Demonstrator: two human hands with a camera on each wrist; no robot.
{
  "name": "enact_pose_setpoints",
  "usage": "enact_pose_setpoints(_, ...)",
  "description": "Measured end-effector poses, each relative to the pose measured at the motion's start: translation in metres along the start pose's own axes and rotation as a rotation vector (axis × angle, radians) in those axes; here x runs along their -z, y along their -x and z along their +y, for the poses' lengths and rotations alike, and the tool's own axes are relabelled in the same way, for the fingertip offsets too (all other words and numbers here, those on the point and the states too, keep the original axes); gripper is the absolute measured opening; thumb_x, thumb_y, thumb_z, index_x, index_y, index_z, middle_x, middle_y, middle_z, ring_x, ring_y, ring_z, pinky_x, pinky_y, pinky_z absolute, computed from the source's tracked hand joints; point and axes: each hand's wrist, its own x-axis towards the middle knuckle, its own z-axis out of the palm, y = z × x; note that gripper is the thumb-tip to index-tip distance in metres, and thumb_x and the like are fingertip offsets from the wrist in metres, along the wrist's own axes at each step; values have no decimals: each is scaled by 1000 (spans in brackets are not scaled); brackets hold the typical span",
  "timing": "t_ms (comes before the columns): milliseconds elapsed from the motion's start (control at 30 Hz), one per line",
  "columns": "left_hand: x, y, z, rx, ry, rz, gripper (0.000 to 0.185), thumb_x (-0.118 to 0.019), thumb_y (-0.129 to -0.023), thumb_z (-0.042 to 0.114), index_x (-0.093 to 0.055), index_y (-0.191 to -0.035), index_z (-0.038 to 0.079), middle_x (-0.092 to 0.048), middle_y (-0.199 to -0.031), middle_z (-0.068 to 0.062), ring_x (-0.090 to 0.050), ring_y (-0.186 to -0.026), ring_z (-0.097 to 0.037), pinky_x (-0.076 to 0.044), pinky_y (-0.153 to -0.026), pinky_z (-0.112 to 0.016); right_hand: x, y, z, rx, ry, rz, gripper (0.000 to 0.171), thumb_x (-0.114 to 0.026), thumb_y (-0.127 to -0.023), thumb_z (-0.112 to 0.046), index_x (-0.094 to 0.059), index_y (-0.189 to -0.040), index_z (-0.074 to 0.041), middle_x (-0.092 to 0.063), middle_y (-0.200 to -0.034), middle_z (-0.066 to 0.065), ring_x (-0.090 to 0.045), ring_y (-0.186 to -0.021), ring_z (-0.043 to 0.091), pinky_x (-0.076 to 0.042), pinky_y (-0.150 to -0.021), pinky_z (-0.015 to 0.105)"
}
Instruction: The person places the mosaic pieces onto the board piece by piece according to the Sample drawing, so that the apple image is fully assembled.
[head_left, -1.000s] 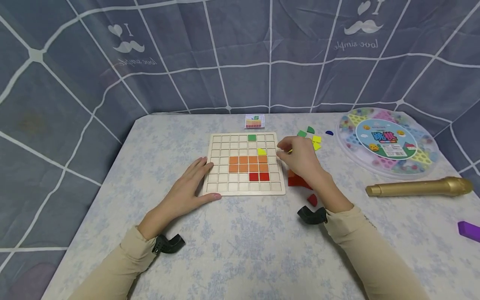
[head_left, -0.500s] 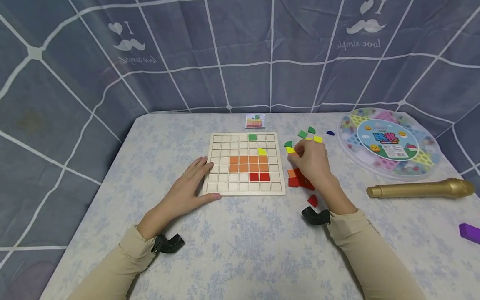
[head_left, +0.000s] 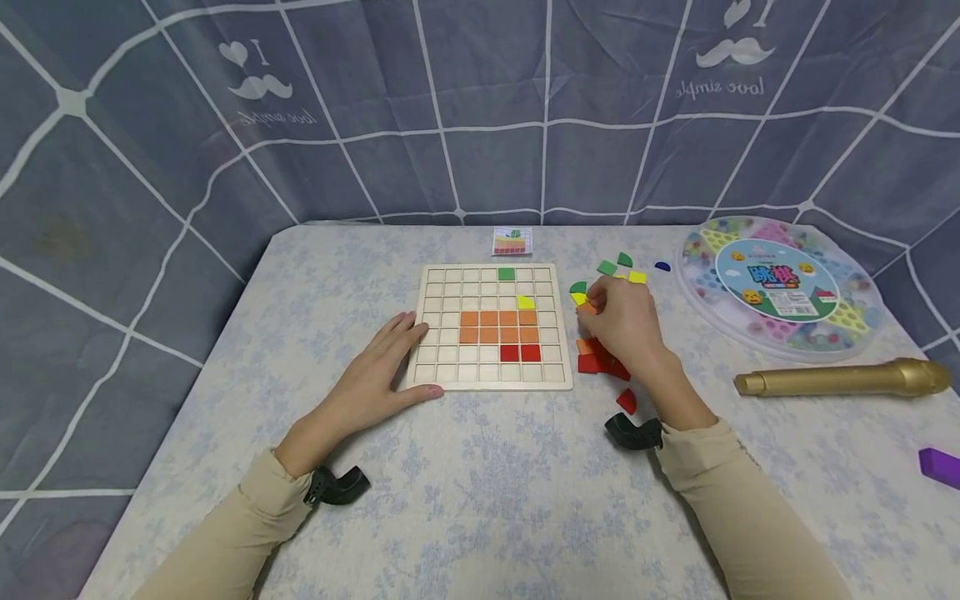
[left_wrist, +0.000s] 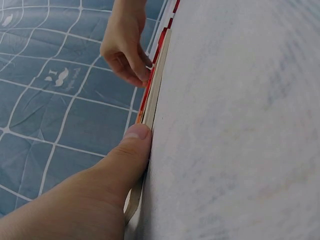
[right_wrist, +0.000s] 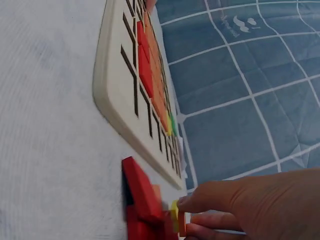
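Note:
A cream wooden grid board [head_left: 442, 377] lies flat on the table, with orange, red, yellow and green tiles set in its cells. My left hand [head_left: 371, 371] rests at the board's left edge, fingers extended; in the left wrist view its thumb [left_wrist: 131, 145] lies along the board's rim. Right of the board, my right hand [head_left: 622, 325] reaches down among loose pieces, fingers bent. In the right wrist view, its thumb and fingers pinch a small orange piece [right_wrist: 182, 224] beside a yellow piece [right_wrist: 174, 212]. The palm hides part of this pile.
Red pieces [head_left: 594, 364] lie heaped near the right hand, a red quarter-round [head_left: 627, 401] in front. Green tiles [head_left: 607, 267] and a blue half-round [head_left: 662, 267] lie behind. A picture card [head_left: 512, 242] sits beyond the board. Rightward are a round game box [head_left: 847, 287] and gold microphone [head_left: 840, 379].
My right hand has moved right from the board's edge to the loose pieces. A green quarter-round and a yellow piece now show by its fingertips. The left hand has stayed put.

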Motion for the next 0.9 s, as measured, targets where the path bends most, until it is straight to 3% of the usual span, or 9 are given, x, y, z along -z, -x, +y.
enact_pose_setpoints(267,0,0,0,1,-7,-1,101,-80,-89,57,-32,-167,12,-20,-176,-14,-14,-164,-34,-28,-126,-65,-6,-3,-29,74,-64,-75,27,-81,-89,-10,-73,-112,2,-75,-105,18,-68,-96,30,-60,-85,44)
enact_pose_setpoints(567,-1,0,-1,5,1,-5,101,-80,-90,56,-31,-167,12,-20,-176,-14,-14,-164,-34,-27,-126,-64,-39,-16,-69,259,-156,-149,20,-78,-90,-8,-74,-108,0,-75,-102,12,-70,-95,25,-60,-88,38)
enact_pose_setpoints(900,-1,0,0,2,12,0,101,-80,-89,56,-32,-167,11,-21,-176,-13,-14,-164,-34,-28,-126,-64,-70,-20,-96,374,-188,-199,18,-81,-93,-10,-76,-109,-3,-75,-99,8,-68,-91,21,-58,-83,33)
